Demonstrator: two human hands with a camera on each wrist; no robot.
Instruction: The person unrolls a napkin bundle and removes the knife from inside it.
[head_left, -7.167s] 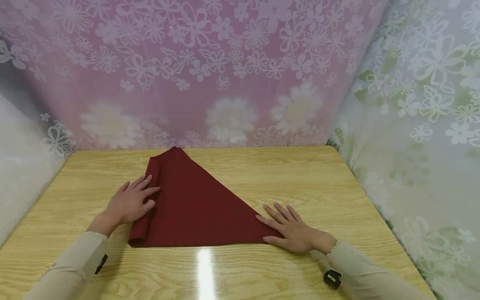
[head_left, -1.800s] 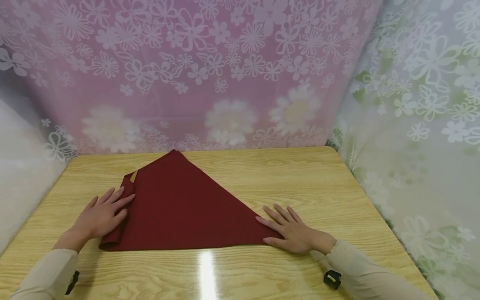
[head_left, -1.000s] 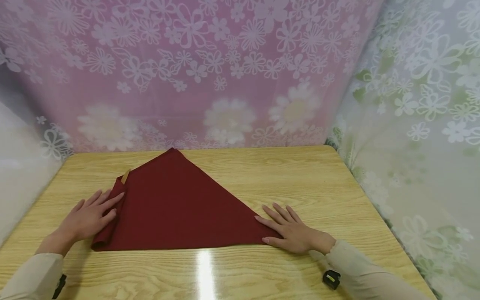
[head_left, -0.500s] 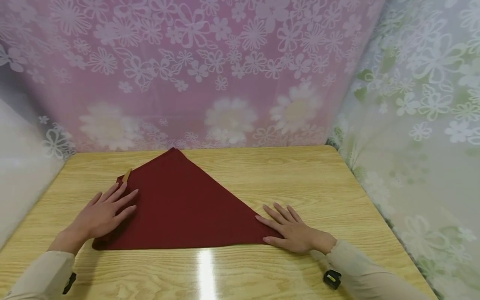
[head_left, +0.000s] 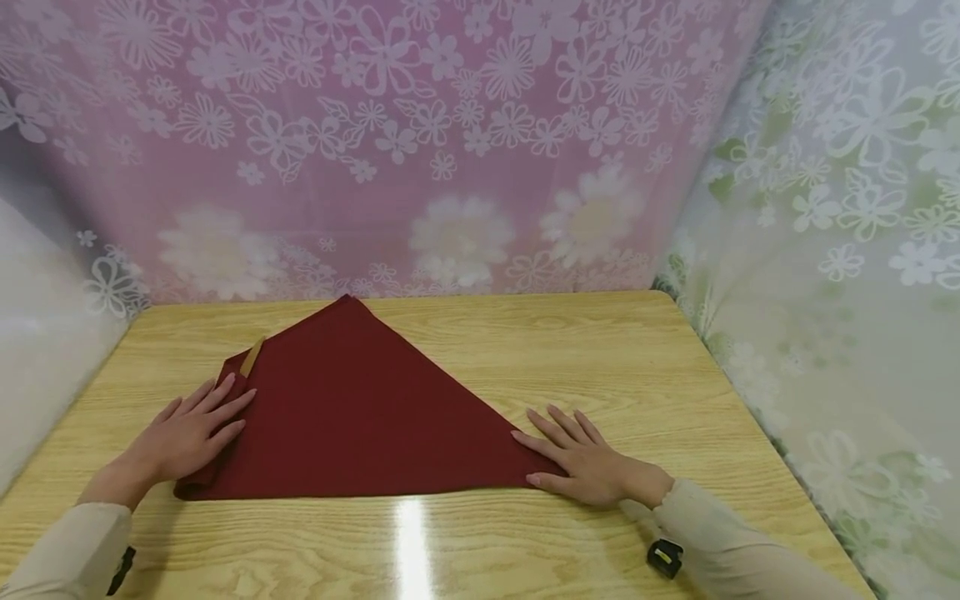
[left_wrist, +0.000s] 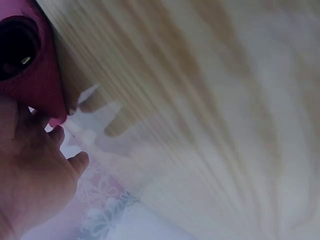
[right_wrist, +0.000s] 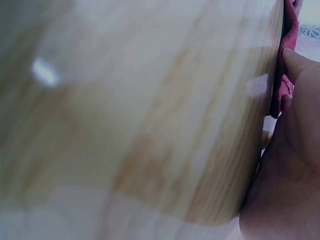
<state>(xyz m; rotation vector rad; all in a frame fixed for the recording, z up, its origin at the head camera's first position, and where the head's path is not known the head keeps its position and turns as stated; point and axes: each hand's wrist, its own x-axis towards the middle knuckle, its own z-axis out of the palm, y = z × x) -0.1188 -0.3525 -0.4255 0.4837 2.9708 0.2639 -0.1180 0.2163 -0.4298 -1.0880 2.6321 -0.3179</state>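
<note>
A dark red cloth point(head_left: 360, 408) lies on the table, spread into a triangle with a peak at the back. Its left edge is curled into a loose roll; the left wrist view looks into the dark round end of that rolled cloth point(left_wrist: 50, 75). My left hand point(head_left: 176, 437) rests on the roll, fingers extended and slightly spread. At the far right, my right hand point(head_left: 588, 462) lies flat with its thumb and index finger on the cloth's pointed corner. A narrow tan strip point(head_left: 252, 358) shows at the top of the roll.
The wood-grain table point(head_left: 600, 350) backs onto a pink floral curtain point(head_left: 360, 167), with pale floral sheets point(head_left: 847, 250) at the sides. A dark wrist device point(head_left: 664, 558) hangs under the right sleeve. Light glares on the table's front point(head_left: 411, 550).
Over several seconds my left hand and the rolled edge have moved left, and more cloth lies flat. In the last half second that hand slid slightly left again. The right hand has stayed put.
</note>
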